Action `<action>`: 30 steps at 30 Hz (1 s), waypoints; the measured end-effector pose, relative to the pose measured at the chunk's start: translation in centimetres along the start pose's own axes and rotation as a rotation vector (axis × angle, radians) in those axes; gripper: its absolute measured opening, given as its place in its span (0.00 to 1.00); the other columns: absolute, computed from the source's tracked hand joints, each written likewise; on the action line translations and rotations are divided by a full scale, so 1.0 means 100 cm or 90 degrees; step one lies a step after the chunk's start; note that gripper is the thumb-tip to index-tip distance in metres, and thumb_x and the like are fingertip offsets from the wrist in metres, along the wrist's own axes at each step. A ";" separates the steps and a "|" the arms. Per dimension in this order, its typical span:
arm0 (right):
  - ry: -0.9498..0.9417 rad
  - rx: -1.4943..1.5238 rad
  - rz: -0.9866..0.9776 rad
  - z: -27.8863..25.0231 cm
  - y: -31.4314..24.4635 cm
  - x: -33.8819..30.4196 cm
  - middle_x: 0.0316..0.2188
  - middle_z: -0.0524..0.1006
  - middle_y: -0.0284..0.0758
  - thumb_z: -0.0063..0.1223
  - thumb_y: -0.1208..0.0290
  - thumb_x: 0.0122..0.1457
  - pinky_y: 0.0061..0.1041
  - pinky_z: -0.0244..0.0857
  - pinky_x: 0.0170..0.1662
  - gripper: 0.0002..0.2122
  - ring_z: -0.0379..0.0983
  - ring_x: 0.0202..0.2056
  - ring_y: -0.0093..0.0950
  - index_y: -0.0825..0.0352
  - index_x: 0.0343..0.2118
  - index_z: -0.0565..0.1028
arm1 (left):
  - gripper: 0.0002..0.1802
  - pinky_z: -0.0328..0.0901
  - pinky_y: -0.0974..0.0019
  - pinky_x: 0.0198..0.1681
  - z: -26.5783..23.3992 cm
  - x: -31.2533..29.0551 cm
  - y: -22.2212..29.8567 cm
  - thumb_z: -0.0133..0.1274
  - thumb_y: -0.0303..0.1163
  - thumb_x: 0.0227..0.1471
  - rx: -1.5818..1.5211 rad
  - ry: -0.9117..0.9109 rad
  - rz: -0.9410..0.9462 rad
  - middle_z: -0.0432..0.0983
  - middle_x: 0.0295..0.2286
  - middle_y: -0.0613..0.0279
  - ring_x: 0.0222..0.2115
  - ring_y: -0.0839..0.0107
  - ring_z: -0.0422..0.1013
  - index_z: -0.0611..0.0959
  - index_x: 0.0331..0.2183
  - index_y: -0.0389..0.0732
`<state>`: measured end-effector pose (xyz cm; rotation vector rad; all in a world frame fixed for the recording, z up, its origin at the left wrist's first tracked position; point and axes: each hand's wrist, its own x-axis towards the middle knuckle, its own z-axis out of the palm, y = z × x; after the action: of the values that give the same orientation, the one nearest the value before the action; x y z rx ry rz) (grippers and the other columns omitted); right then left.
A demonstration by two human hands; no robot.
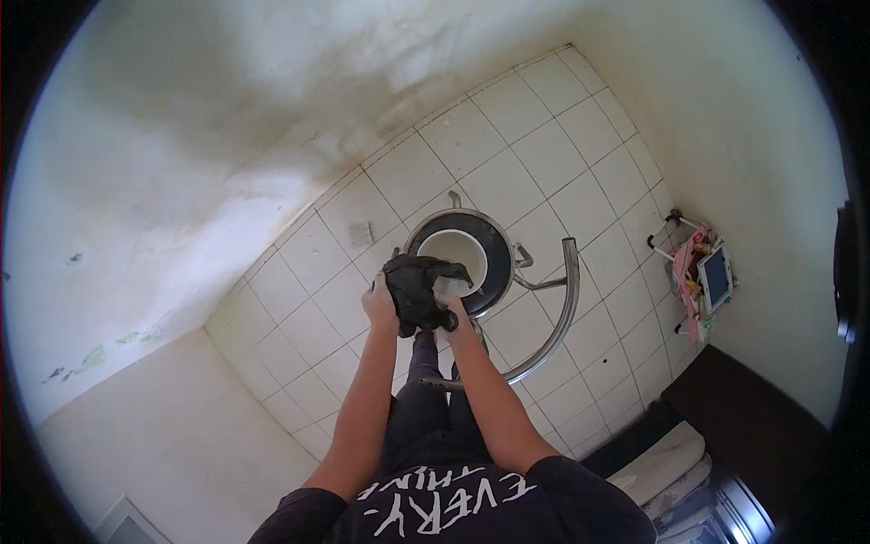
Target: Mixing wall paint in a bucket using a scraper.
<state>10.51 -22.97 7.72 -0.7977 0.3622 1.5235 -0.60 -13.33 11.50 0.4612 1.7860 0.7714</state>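
Observation:
A crumpled black thing (415, 292), which looks like a thin plastic bag, hangs between my hands. My left hand (381, 304) grips it along its left side, the fingers partly hidden behind it. My right hand (458, 313) is at its right edge, close against a small pale, translucent thing (447, 288) that I cannot make out. Just beyond the hands, a white round bucket (478, 249) stands on the black seat of a chrome-framed chair (498, 258). The black thing overlaps the bucket's near left rim.
The chair's curved chrome rail (569, 308) reaches out to the right. A small greyish square (361, 234) lies on the white tiled floor (535, 172). By the right wall stands a pink doll-stroller-like frame (693, 263) bearing a white-framed tablet-like panel (716, 276). Dark furniture (739, 408) is at lower right.

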 end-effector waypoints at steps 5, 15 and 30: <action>0.031 0.082 0.047 0.011 -0.007 0.000 0.46 0.74 0.34 0.51 0.73 0.56 0.33 0.72 0.46 0.19 0.75 0.45 0.31 0.62 0.51 0.68 | 0.26 0.69 0.63 0.32 0.001 -0.006 0.005 0.55 0.44 0.53 -0.038 0.008 0.021 0.78 0.29 0.50 0.27 0.66 0.74 0.81 0.32 0.24; 0.030 0.016 -0.068 0.032 -0.014 -0.009 0.43 0.76 0.36 0.51 0.73 0.55 0.32 0.72 0.47 0.14 0.76 0.43 0.31 0.65 0.46 0.71 | 0.26 0.71 0.62 0.35 0.008 -0.018 0.017 0.51 0.43 0.56 -0.112 -0.035 -0.005 0.77 0.33 0.48 0.31 0.61 0.76 0.78 0.37 0.24; -0.131 -0.183 -0.267 -0.008 0.005 0.009 0.45 0.75 0.38 0.63 0.72 0.47 0.31 0.66 0.52 0.24 0.72 0.47 0.29 0.67 0.49 0.70 | 0.25 0.71 0.63 0.34 0.023 -0.041 0.020 0.50 0.43 0.56 -0.053 -0.048 0.035 0.77 0.32 0.51 0.29 0.62 0.75 0.78 0.37 0.25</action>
<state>10.32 -22.92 6.43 -0.8667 -0.1763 1.2564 2.81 -13.94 15.24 0.4800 1.6713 0.8530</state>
